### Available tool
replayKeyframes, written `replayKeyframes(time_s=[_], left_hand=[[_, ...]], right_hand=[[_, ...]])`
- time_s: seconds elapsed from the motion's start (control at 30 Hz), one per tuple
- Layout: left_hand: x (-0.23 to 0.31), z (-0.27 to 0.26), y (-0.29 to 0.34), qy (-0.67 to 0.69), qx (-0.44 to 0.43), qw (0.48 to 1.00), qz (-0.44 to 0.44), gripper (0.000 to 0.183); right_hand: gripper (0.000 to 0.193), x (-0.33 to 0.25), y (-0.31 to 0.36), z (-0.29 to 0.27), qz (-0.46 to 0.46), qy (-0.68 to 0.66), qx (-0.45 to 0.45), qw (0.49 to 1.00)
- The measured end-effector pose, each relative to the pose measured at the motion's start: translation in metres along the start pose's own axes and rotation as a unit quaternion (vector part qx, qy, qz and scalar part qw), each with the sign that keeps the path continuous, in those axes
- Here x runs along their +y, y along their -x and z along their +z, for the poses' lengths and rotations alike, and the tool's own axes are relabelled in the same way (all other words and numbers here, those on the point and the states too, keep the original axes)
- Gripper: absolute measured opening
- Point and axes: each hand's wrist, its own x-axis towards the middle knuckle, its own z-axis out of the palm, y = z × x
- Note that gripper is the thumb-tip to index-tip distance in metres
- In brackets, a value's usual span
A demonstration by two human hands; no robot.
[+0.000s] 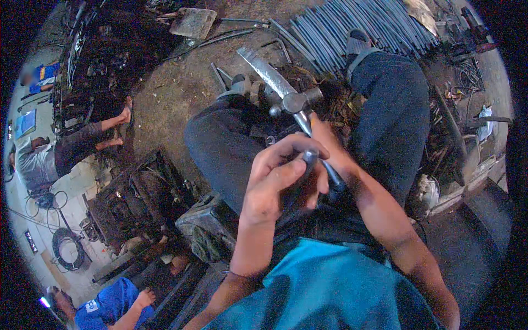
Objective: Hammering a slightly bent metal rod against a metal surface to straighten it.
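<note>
My left hand point(269, 179) is closed around a dark, round metal rod point(310, 156), whose rounded end shows between thumb and fingers. The rod's other end is hidden by the hand. Just beyond it, my right hand point(323, 135) grips a ball-peen hammer point(296, 102) by its handle. The hammer's dark handle end sticks out near my lap, and its head points away from me. A flat, shiny steel blade or strip point(267, 71) stretches from beside the hammer head toward the far left. What supports the blade is hidden by the head.
A pile of thin metal rods point(357, 33) lies beyond my right foot. On the dirt floor are a flat shovel blade point(193, 23) and bent bars. A boxy block point(206, 223) stands by my left knee. Two people sit at left, one in blue point(113, 305); another is farther back.
</note>
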Motion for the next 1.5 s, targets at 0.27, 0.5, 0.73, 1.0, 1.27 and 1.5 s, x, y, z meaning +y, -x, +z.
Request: replayKeyframes(time_s=[0.27, 0.5, 0.73, 1.0, 1.27, 1.5], left_hand=[[-0.031, -0.016, -0.022, -0.265, 0.128, 0.955, 0.047, 0.026], [-0.060, -0.049, -0.047, -0.311, 0.168, 0.932, 0.076, 0.024], [-0.068, -0.074, -0.056, -0.174, 0.156, 0.971, 0.049, 0.029], [-0.072, -0.091, -0.060, -0.103, 0.096, 0.990, 0.002, 0.034], [-0.080, -0.108, -0.065, 0.013, 0.038, 0.997, -0.064, 0.035], [-0.083, -0.113, -0.057, -0.126, 0.161, 0.979, -0.022, 0.028]], right_hand=[[0.061, 0.014, -0.007, 0.005, -0.097, -0.076, -0.017, 0.992], [0.062, 0.034, -0.026, 0.011, -0.070, -0.083, 0.004, 0.994], [0.031, 0.044, -0.033, 0.022, -0.139, -0.044, 0.023, 0.989], [0.037, 0.041, -0.022, 0.019, -0.026, -0.313, -0.119, 0.942], [0.040, 0.066, -0.023, 0.035, -0.126, -0.284, -0.026, 0.950], [0.053, 0.038, -0.010, 0.020, -0.138, 0.036, 0.126, 0.982]])
